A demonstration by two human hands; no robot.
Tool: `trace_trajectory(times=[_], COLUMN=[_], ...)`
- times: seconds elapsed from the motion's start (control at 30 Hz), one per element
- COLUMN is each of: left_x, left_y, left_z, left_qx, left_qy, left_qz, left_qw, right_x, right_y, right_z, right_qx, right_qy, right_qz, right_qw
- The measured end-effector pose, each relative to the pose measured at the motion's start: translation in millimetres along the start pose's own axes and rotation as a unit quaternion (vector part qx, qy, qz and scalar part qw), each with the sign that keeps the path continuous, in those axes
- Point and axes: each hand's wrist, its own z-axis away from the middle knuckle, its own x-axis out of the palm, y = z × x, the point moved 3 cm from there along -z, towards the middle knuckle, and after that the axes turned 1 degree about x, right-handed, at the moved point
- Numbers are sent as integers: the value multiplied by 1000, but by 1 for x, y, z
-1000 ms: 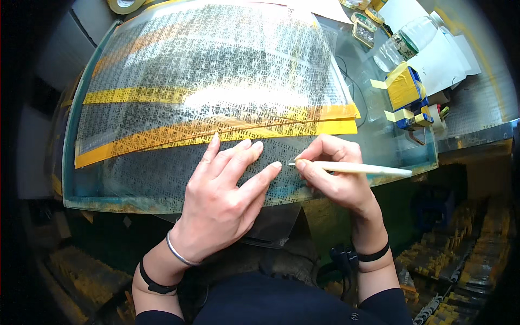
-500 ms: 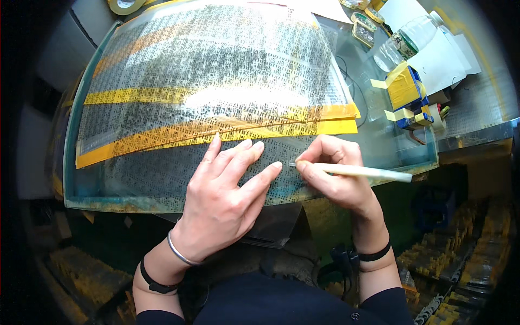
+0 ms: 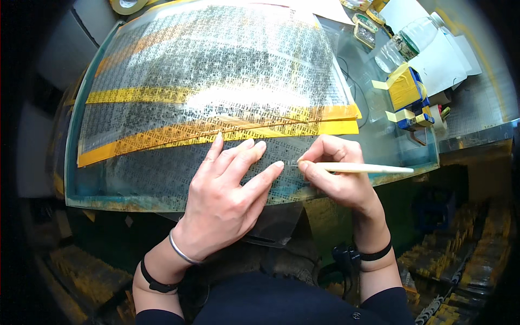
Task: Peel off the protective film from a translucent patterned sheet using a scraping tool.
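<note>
My left hand (image 3: 227, 192) lies with fingers stretched out on a dark, densely printed film sheet (image 3: 162, 179), its fingertips close to the orange and yellow taped edge. Between the thumb and fingers of my right hand (image 3: 338, 173) is a slim cream pen-like tool (image 3: 374, 168). The tool's handle points right, and its thin tip is near my left thumb, over the printed film; whether it touches cannot be made out. Above my hands lies a stack of clear printed sheets (image 3: 227, 65) with yellow and orange tape strips, shining with glare.
The sheets lie on a glass-topped table (image 3: 390, 157). On its right are a blue and yellow tape dispenser (image 3: 406, 92), a clear plastic bottle (image 3: 406, 46) and white papers (image 3: 441, 67). A tape roll (image 3: 127, 5) sits at the far left. Yellow-edged pieces (image 3: 92, 271) stand in rows below.
The tool's handle has tilted slightly, its right end now a little higher. My left hand stays in place on the film.
</note>
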Motion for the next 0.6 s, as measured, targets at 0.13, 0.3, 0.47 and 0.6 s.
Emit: trace_trajectory(times=[0.13,0.3,0.47,0.6], left_x=[0,0,0,0], left_y=[1,0,1,1], left_z=[-1,0,-1,-1], left_qx=[0,-3,1,-1], left_qy=[2,0,1,-2], left_qz=[7,2,-2,-1], left_qw=[1000,1000,1000,1000], right_x=[1,-1,0,1], right_y=[-4,-1,-3,-2], right_z=[2,0,1,3], right_qx=[2,16,0,18], right_qy=[30,-2,9,31], right_qz=[-40,-25,-24,-66], right_qw=[999,1000,1000,997])
